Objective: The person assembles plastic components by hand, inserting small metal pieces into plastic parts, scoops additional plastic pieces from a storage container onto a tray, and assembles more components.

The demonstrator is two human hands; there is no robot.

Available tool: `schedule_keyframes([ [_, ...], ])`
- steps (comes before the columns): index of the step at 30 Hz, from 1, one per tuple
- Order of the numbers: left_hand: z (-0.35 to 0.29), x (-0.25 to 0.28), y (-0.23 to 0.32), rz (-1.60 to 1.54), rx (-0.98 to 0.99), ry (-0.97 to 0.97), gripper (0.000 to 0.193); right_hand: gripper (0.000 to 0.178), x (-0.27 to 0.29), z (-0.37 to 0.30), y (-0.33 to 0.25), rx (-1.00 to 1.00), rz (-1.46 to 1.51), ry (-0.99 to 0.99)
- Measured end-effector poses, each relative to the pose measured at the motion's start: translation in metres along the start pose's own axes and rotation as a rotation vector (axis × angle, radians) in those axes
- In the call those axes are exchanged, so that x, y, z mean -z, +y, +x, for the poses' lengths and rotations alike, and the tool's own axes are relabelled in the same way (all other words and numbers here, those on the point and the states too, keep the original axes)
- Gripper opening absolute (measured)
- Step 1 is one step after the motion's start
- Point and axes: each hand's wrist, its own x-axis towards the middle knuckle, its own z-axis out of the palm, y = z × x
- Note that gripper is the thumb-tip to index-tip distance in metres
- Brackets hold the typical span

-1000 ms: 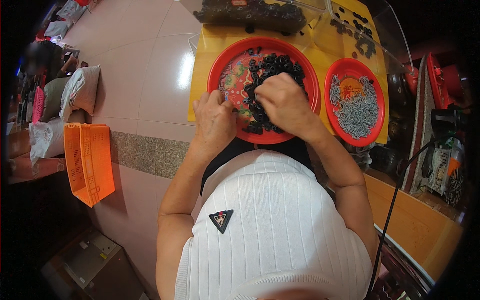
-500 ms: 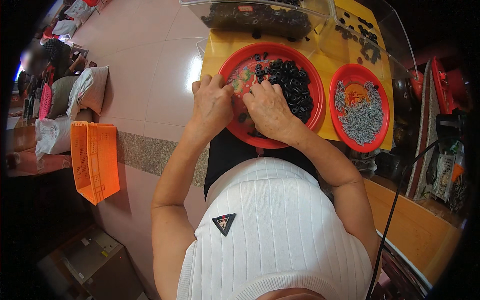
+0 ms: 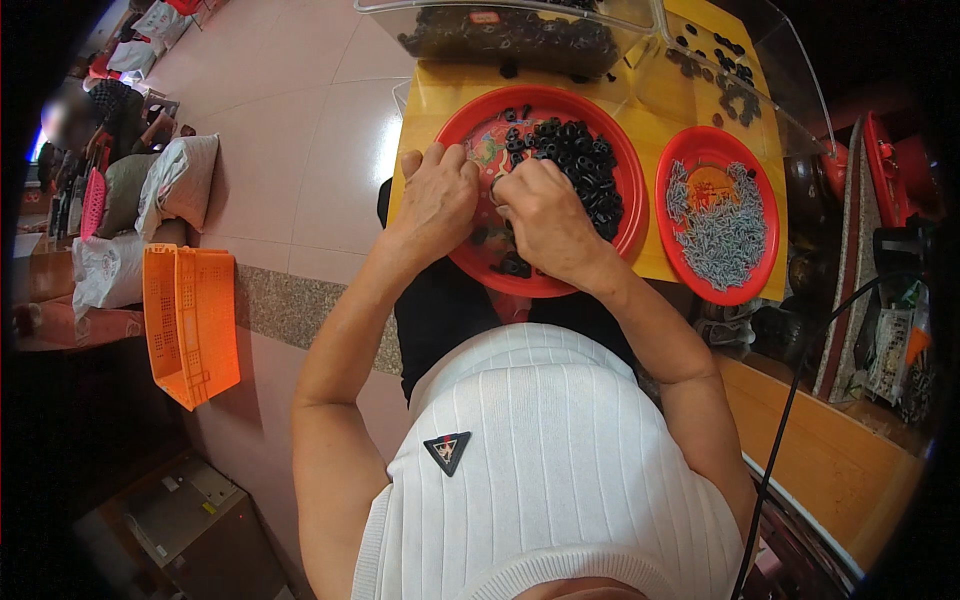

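A red round tray (image 3: 634, 190) rests at the near edge of a yellow table, with a heap of small black ring-like parts (image 3: 578, 160) on its right side. My right hand (image 3: 552, 215) is over the tray's middle, its fingers pinching a small black part (image 3: 496, 186). At the tray's left rim is my left hand (image 3: 436, 198), fingers curled together; what they hold, if anything, is hidden. A few more black parts (image 3: 513, 265) lie near my right wrist.
To the right sits a red oval plate (image 3: 668, 172) of grey screws (image 3: 722, 245). A clear bin (image 3: 510, 40) of black parts stands behind the tray, loose parts (image 3: 738, 75) beside it. An orange crate (image 3: 190, 325) is on the floor at left, sacks (image 3: 180, 185) beyond, near another person.
My right hand has turned and lifted slightly, and a black part now shows at its fingertips. My left hand has shifted slightly, still curled at the rim.
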Motion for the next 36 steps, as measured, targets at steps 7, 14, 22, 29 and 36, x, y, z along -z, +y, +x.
schedule_keyframes([
  [7,-0.015,-0.002,0.003,-0.18,0.025,0.152,0.019,0.009,0.018,-0.015,-0.005,-0.37,0.448,0.088],
  [14,-0.029,0.002,0.027,-0.678,0.317,0.376,0.016,0.008,0.025,-0.029,-0.011,-0.701,1.094,0.021],
  [22,-0.045,0.011,0.059,-1.829,0.581,0.469,0.008,0.008,0.022,-0.037,-0.022,-0.786,1.563,0.043],
  [29,-0.057,0.012,0.065,-2.035,0.597,0.46,0.01,0.009,0.023,-0.04,-0.034,-0.811,1.592,-0.018],
  [36,-0.056,0.012,0.074,-2.156,0.592,0.403,0.009,0.009,0.031,-0.037,-0.04,-0.751,1.593,-0.124],
])
